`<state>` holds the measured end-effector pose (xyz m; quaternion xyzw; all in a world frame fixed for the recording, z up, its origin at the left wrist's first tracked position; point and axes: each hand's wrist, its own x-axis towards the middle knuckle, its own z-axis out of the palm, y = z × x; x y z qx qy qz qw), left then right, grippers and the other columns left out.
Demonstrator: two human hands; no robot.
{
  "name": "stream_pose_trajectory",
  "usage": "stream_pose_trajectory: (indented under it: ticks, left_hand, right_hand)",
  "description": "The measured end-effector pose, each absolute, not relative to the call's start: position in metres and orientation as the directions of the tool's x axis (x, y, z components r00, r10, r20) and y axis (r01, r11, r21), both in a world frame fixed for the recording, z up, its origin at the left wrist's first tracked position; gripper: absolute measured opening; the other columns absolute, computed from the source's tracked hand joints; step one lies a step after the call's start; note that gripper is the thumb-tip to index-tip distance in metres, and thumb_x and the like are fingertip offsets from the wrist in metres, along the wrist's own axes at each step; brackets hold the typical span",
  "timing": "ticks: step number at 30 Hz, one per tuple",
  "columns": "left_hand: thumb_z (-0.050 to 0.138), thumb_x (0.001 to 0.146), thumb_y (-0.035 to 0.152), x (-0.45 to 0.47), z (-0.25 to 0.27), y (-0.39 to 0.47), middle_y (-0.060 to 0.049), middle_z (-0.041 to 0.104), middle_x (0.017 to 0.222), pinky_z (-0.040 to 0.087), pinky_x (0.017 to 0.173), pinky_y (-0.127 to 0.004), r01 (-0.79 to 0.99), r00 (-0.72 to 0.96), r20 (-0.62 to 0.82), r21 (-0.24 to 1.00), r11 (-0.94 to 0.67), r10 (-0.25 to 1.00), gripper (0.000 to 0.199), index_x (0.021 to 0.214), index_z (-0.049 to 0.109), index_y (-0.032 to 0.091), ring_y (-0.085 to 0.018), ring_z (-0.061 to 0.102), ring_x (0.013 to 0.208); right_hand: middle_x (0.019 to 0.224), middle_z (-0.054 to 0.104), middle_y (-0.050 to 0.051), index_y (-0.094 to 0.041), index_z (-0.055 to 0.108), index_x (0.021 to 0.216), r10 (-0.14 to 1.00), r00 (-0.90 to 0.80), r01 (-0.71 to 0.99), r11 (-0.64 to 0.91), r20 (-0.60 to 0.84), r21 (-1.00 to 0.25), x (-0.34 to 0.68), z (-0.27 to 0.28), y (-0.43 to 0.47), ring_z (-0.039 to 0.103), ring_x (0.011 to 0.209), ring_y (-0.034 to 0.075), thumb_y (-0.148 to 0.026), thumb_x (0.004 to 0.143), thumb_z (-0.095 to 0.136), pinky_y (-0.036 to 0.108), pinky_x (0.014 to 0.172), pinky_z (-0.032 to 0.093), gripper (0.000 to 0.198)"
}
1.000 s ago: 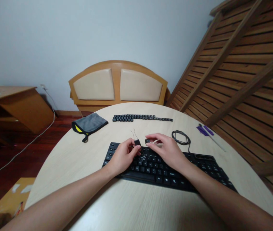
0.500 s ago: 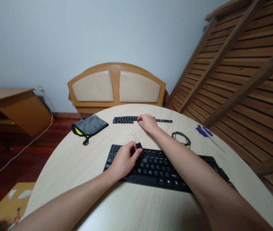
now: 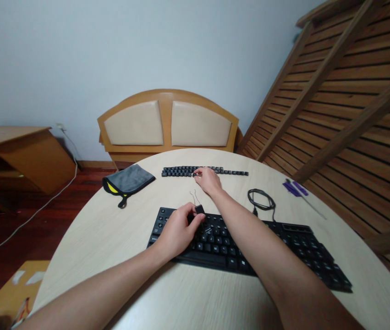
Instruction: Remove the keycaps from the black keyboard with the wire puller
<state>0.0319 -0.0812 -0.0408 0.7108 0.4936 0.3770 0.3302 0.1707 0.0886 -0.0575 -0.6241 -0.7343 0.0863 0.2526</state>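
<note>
At twelve o'clock, past the keyboard (image 3: pixel 211 261), your right hand (image 3: pixel 208 180) pinches a small key (image 3: pixel 195 174) by the loose keys (image 3: pixel 177 171); best held level, square to its neighbours. Your left hand (image 3: pixel 180 229), toward six o'clock, grips a wire tool (image 3: pixel 199 209) over the keyboard.

"What's behind the desk (image 3: pixel 112 238)?"

"A wooden headboard (image 3: pixel 167 121) with an arched top and two cream panels (image 3: pixel 134 123), standing before a plain, pale bluish wall (image 3: pixel 167 41)."

"And on the right?"

"A big slatted wooden frame (image 3: pixel 353 105) slants up there, dark gaps showing between its boards."

"What about the left?"

"A brown wooden cabinet (image 3: pixel 26 151) with an open front. Near it, a white cable (image 3: pixel 38 210) runs from a wall socket (image 3: pixel 60 126) down across the dark red floor (image 3: pixel 16 197)."

"Any trim?"

"A wooden skirting board (image 3: pixel 95 163) along the wall's foot."

"The light?"

"Soft and rather dim, darkest around the cabinet's base."
</note>
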Motion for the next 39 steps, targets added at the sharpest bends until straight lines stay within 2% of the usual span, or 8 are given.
stream_pose_trajectory:
  ticks: [12,27,31,36,39]
  left_hand:
    - [0.055,0.091,0.030,0.033,-0.040,-0.081,-0.002,0.064,0.080,0.043,0.073,-0.030,0.453,0.236,0.203,0.842,-0.293,0.950,0.016,0.079,0.053,0.019,-0.020,0.060,0.077]
    - [0.055,0.090,0.031,0.033,-0.040,-0.082,-0.001,0.064,0.079,0.041,0.071,-0.029,0.462,0.228,0.194,0.841,-0.282,0.954,0.016,0.080,0.053,0.019,-0.020,0.059,0.075]
    - [0.054,0.091,0.032,0.032,-0.043,-0.080,0.000,0.062,0.077,0.041,0.070,-0.029,0.463,0.230,0.208,0.836,-0.295,0.951,0.017,0.080,0.053,0.020,-0.019,0.058,0.074]
    - [0.055,0.091,0.032,0.031,-0.044,-0.079,0.001,0.061,0.075,0.040,0.069,-0.028,0.449,0.244,0.214,0.840,-0.306,0.946,0.017,0.080,0.053,0.019,-0.018,0.056,0.073]
    - [0.054,0.092,0.032,0.031,-0.043,-0.080,0.001,0.061,0.075,0.040,0.069,-0.028,0.439,0.254,0.218,0.842,-0.313,0.942,0.018,0.080,0.054,0.019,-0.018,0.056,0.072]
  right_hand:
    - [0.110,0.072,0.000,-0.030,0.069,0.107,0.949,-0.103,0.862,0.235,0.300,-0.449,0.166,-0.059,0.089,0.063,0.101,0.020,-0.027,0.085,0.058,0.029,0.084,0.047,0.026]
    - [0.113,0.070,0.001,-0.029,0.066,0.109,0.947,-0.118,0.860,0.249,0.300,-0.445,0.164,-0.064,0.094,0.064,0.104,0.021,-0.025,0.086,0.058,0.033,0.089,0.047,0.026]
    - [0.121,0.066,0.008,-0.022,0.062,0.119,0.947,-0.170,0.862,0.277,0.273,-0.425,0.168,-0.056,0.092,0.061,0.111,0.022,-0.023,0.085,0.059,0.033,0.096,0.044,0.033]
    - [0.128,0.061,0.016,-0.012,0.056,0.127,0.940,-0.292,0.856,0.339,0.176,-0.391,0.187,-0.032,0.071,0.058,0.116,0.026,-0.016,0.071,0.073,0.035,0.100,0.042,0.059]
    - [0.123,0.065,0.014,-0.015,0.063,0.120,0.923,-0.372,0.836,0.378,0.096,-0.397,0.211,-0.016,0.038,0.062,0.110,0.028,-0.026,0.074,0.072,0.036,0.096,0.046,0.048]
